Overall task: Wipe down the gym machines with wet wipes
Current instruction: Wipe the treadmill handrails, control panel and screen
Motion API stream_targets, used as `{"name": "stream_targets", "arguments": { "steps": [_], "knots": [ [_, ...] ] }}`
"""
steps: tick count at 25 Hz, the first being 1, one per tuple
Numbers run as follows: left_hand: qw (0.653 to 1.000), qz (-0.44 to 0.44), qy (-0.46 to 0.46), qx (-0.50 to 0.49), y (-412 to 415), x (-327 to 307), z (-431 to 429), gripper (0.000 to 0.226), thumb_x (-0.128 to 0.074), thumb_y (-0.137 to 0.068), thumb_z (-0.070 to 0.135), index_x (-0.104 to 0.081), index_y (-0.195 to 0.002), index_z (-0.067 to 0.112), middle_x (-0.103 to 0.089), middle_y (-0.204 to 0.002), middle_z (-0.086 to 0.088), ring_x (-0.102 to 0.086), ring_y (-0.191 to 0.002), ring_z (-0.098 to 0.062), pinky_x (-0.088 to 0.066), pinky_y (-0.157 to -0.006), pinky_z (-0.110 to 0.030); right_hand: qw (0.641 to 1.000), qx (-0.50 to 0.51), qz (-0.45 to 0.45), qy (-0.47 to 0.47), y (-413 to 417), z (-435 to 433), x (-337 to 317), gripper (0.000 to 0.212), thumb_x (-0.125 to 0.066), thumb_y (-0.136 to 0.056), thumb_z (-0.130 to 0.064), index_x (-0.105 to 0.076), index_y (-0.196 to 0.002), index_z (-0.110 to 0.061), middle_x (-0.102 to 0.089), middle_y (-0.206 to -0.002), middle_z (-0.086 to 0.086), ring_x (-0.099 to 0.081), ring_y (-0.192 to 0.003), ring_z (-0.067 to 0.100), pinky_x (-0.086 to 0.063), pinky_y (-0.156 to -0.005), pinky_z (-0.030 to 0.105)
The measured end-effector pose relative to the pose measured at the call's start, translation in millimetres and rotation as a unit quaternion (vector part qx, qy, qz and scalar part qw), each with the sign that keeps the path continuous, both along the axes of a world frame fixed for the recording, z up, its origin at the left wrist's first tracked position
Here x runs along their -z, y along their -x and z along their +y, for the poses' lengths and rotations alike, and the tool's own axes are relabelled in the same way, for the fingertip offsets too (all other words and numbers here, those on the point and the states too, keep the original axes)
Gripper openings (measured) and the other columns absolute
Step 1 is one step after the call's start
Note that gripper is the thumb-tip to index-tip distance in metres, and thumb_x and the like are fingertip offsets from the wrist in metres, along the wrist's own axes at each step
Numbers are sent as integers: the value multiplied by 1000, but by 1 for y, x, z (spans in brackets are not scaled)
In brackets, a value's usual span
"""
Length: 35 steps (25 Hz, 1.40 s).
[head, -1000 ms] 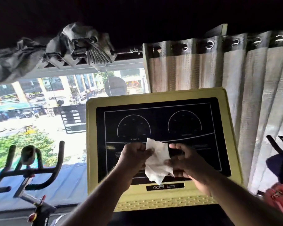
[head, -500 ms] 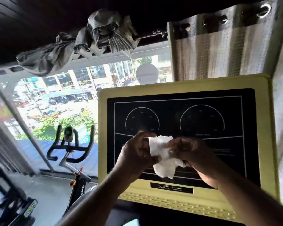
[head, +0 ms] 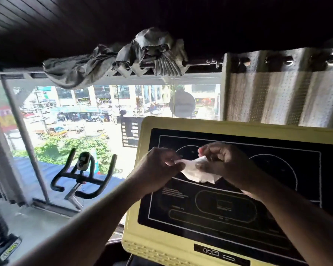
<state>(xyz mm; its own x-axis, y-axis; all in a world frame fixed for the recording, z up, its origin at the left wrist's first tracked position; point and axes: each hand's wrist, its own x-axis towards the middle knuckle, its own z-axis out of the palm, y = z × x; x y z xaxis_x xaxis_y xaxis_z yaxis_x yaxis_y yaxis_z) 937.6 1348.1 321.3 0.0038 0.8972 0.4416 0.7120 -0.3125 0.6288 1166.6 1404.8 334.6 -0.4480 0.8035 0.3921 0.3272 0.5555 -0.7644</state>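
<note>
**Evidently one limp wipe, stretched between two hands**

Held in the air in front of the console's (head: 238,127) dark screen, toward its 10 o'clock corner, the wet wipe (head: 198,172) is a thin white sheet. It looks soft, almost weightless and damp, so it is likely to cling to itself and sag wherever it is not held. The left hand (head: 160,166) pinches its 9 o'clock corner with curled fingers. The right hand (head: 225,162) pinches the edge at about 2 o'clock, and the loose belly of the sheet droops toward 5 o'clock. Opposite corners seem the best places to hold it. A gentle pull there should open it flat without tearing, and a flat palm behind it would suit the wiping.

By count:
- one wipe
- two hands, both gripping it
- one yellow-framed console
- one exercise bike (head: 82,162), at 9 o'clock from the console
- one hanging curtain (head: 277,89) at 12 o'clock
</note>
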Motion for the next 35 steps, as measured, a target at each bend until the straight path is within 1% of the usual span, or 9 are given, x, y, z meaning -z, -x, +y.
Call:
{"name": "stream_targets", "arguments": {
  "steps": [3,6,10,13,17,20,26,29,35],
  "knots": [
    [993,-115,10,28,39,-14,15,13,-77,-95,17,-76,-82,20,-76,-74,1,-74,-71,-22,-57,-68,-39,993,-61,38,95,49,8,-6,23,-89,-79,-8,-66,-82,-9,-74,-83,1,-71,-76,22,-60,-68,38],
    [984,-175,-10,10,81,-17,36,16,-78,-91,6,-75,-77,14,-75,-66,-5,-69,-57,-17,-52,-59,-27,988,7,90,127,87,25,-17,20,-82,-86,-6,-65,-86,-18,-71,-84,5,-71,-80,22,-63,-73,42],
    [964,-204,-101,-136,135,-7,77,10,-81,-89,18,-76,-97,20,-78,-90,8,-72,-83,-12,-53,-73,-27,908,309,31,-280,124,54,-41,34,-71,-97,-12,-74,-129,-21,-76,-120,-1,-75,-100,11,-58,-86,19],
    [951,-299,-21,-78,150,14,122,25,-71,-99,36,-69,-120,23,-74,-118,4,-69,-106,-19,-56,-91,-39,893,226,-129,-367,173,84,-16,52,-61,-102,-7,-53,-152,-20,-53,-153,1,-53,-140,14,-44,-117,30],
    [915,-398,8,61,135,40,156,45,-54,-99,65,-68,-123,30,-75,-112,3,-71,-105,-20,-56,-96,-55,809,191,-349,-433,187,96,29,72,-35,-111,-52,-16,-166,-10,-11,-174,11,-6,-162,26,-17,-130,47],
    [935,-351,-52,23,125,49,160,58,-36,-99,74,-61,-134,34,-72,-117,10,-67,-109,-12,-52,-95,-42,805,244,-341,-420,172,85,30,81,-29,-107,-66,-14,-167,-14,-10,-175,8,-4,-162,23,-14,-131,47],
    [957,-272,-104,-2,123,54,152,47,-29,-111,49,-55,-145,31,-71,-125,15,-65,-119,-13,-48,-91,-24,834,228,-242,-440,192,87,24,44,-42,-112,-27,-51,-154,-13,-50,-158,8,-41,-151,21,-33,-124,44],
    [978,-158,-133,0,123,64,148,63,-23,-110,49,-15,-168,25,-33,-169,-2,-33,-153,-14,-29,-118,-19,830,266,-172,-459,172,111,2,38,-63,-99,-1,-68,-135,-9,-68,-137,10,-63,-131,25,-48,-114,42],
    [968,-48,-243,48,124,94,131,70,-26,-115,41,11,-166,12,5,-174,-18,5,-163,-21,-3,-126,-17,838,166,-212,-475,171,126,14,58,-67,-98,-1,-52,-152,-15,-51,-157,2,-41,-151,16,-37,-123,36]
  ]
}}
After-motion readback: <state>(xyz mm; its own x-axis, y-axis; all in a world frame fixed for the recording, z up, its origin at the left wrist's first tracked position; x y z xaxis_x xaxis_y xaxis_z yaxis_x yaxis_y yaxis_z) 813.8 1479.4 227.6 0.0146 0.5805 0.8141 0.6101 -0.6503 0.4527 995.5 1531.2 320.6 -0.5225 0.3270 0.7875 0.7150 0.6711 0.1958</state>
